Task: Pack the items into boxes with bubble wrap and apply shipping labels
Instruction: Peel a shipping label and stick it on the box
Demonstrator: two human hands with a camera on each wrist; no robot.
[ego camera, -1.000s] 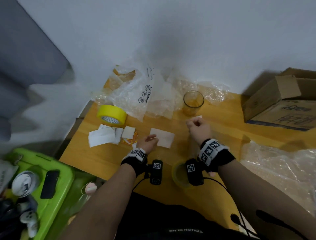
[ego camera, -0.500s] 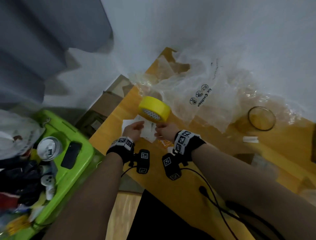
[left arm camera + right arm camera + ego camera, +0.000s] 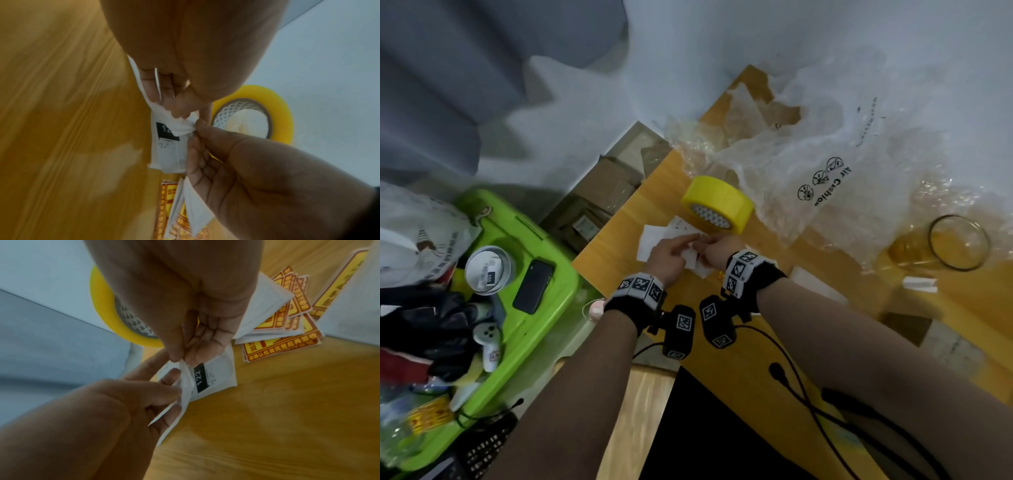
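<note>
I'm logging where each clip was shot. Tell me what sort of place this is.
Probably an improvised packing corner in a home or small office, not a warehouse. A wooden table against a plain wall holds yellow tape, air-cushion wrap and shipping labels; beside it stands a green bin of household clutter.

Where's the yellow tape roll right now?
In the head view the yellow tape roll lies on the wooden table near its left edge, just beyond both hands, with the white labels in front of it and the Air Cushion bag to its right.
</note>
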